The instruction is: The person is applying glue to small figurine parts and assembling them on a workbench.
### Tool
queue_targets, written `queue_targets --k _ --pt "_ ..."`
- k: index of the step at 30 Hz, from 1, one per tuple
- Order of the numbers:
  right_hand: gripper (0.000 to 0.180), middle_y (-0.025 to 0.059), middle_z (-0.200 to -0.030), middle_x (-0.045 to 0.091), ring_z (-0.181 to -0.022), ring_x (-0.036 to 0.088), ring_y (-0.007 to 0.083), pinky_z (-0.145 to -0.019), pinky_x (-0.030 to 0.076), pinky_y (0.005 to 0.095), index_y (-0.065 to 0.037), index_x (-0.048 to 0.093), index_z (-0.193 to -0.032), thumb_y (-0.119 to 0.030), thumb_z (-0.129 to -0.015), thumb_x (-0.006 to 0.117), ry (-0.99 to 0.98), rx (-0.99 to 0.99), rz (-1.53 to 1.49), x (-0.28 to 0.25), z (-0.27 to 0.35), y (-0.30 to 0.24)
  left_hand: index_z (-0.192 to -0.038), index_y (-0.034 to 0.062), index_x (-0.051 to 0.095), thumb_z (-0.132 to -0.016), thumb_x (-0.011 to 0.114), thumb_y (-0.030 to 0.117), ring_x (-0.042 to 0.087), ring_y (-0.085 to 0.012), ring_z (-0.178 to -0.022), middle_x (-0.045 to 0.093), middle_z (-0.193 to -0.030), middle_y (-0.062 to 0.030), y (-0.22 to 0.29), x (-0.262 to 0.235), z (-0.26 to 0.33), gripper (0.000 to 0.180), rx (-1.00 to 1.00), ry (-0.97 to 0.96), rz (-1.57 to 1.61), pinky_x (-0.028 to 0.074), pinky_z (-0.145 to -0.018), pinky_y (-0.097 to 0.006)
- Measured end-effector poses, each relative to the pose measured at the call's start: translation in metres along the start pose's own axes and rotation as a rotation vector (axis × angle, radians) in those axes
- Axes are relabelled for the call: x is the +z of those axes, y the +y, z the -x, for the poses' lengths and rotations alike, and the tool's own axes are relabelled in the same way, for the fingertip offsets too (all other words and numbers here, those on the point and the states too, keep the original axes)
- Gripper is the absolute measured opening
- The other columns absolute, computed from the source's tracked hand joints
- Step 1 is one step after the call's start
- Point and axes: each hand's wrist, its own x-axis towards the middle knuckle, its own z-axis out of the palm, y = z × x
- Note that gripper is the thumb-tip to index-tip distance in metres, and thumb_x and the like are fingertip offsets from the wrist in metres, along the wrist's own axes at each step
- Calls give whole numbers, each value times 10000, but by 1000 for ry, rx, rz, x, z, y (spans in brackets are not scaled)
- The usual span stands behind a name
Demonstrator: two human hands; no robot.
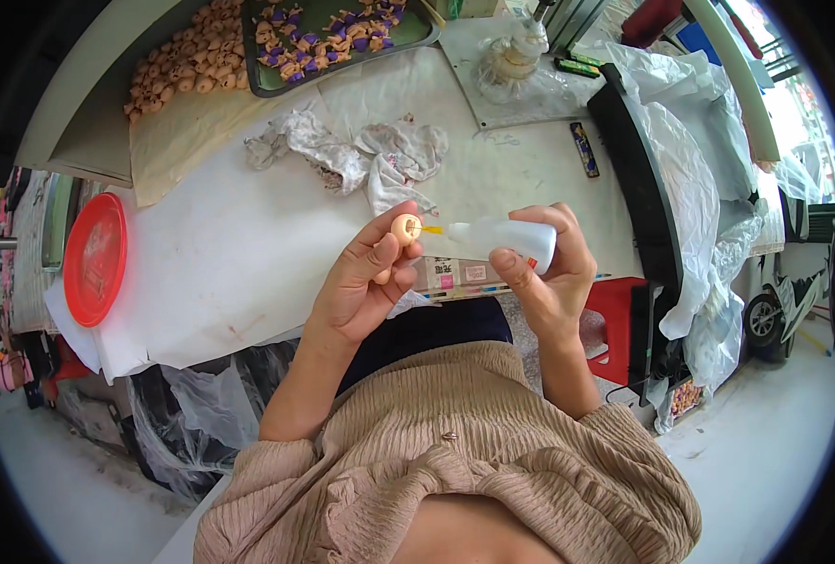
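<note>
Over the near edge of the table, my left hand (pixel 369 273) pinches a small flesh-coloured doll head (pixel 405 229) between thumb and fingers. The head's hollow opening faces right. Another small flesh-coloured piece shows lower among the same fingers; its kind I cannot make out. My right hand (pixel 549 282) is wrapped round a white squeeze bottle (pixel 507 240), held on its side. Its yellow nozzle points left, with the thin tip at the head's opening. Whether any glue or liquid comes out is too small to see.
Crumpled, stained white rags (pixel 380 155) lie beyond my hands. Farther back are a heap of doll heads (pixel 196 61) and a dark tray (pixel 342 58) of small purple-clothed dolls. A red round lid (pixel 96 258) sits left; a black-edged bin (pixel 638 169) with plastic sheeting stands right.
</note>
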Motion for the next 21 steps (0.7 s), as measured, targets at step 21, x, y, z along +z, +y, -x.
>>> queue_targets --k 21 --pt "394 31 -844 541 -726 521 96 -608 398 223 1 635 -963 -243 -723 830 -55 7 131 4 0 8 -1262 25 507 -971 478 426 494 -82 -780 579 -1000 -63 3 -2 -3 496 -61 64 -149 403 -588 -201"
